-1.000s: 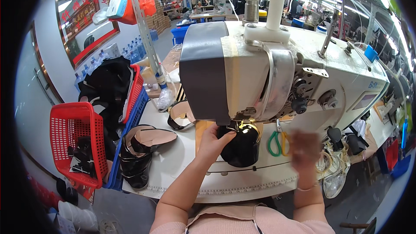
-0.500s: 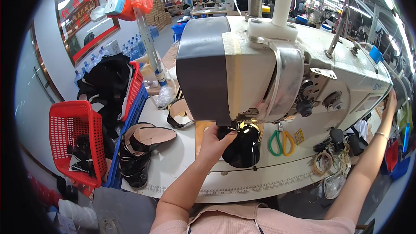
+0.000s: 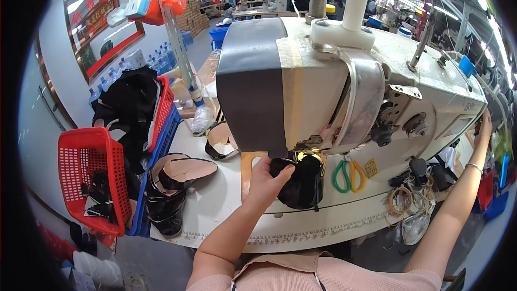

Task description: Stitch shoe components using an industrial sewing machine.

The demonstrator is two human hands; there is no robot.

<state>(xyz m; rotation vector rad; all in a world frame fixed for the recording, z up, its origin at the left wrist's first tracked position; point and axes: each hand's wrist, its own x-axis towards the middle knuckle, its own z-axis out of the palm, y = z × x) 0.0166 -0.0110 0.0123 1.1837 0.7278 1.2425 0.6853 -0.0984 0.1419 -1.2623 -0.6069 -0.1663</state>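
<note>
Under the head of a white and grey sewing machine (image 3: 250, 86) lies a glossy black shoe upper (image 3: 301, 186). My left hand (image 3: 269, 180) pinches its left edge between thumb and fingers, close to the lit needle area. The machine head hides the upper's far part. My right arm stretches to the far right end of the machine, where my right hand (image 3: 484, 126) rests against it; its fingers are mostly hidden. More black uppers with beige lining (image 3: 175, 188) are stacked on the table to the left, and another (image 3: 219, 141) lies behind them.
Scissors with green and yellow handles (image 3: 350, 177) lie right of the upper. Tape rolls (image 3: 401, 202) and black spools crowd the table's right end. At left stand a red basket (image 3: 89, 153) and a blue crate (image 3: 141, 205). A metal post (image 3: 175, 27) rises behind.
The bright shine on the black upper has dulled, and its surface sits at a slightly different angle. Both hands stay nearly where they were; the view has shifted slightly.
</note>
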